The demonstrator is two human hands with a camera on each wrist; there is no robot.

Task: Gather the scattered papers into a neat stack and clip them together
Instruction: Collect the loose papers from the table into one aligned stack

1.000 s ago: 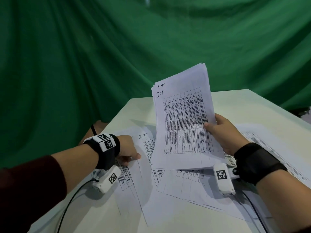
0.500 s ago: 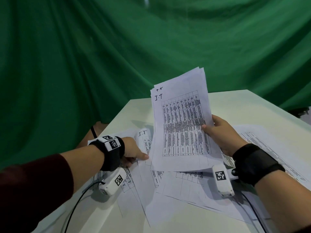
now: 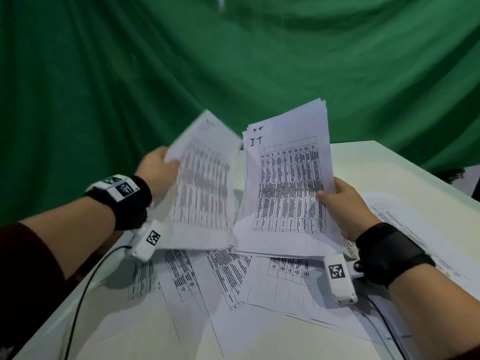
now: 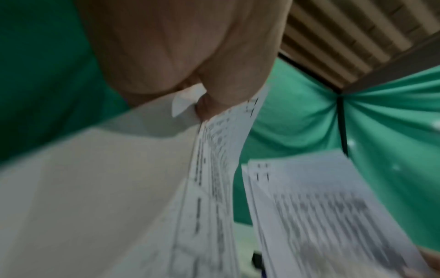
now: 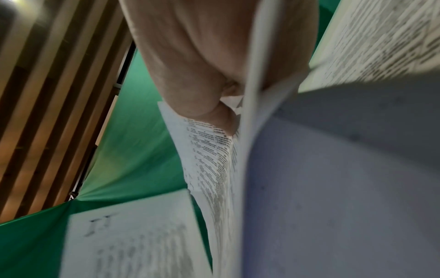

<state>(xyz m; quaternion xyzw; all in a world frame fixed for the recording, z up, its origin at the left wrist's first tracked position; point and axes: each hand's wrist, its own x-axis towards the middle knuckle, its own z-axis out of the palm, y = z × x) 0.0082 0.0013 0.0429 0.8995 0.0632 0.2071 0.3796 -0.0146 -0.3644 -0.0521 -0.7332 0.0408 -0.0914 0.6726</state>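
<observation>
Handwritten "I·T" atop held sheaf (image 3: 288,183)

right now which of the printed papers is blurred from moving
The white printed sheet gripped by the left hand. The right hand's bundle of printed sheets reads sharp, as do the loose ones on the white table.

lifted sheet (image 3: 205,183) left of held stack (image 3: 288,183)

Narrow gap between raised blurred printed sheet (image 3: 205,183) and held white paper bundle (image 3: 288,183). Loose printed sheets (image 3: 233,276) cover white table (image 3: 384,162) centre — bare far corner, near-left edge free.
</observation>
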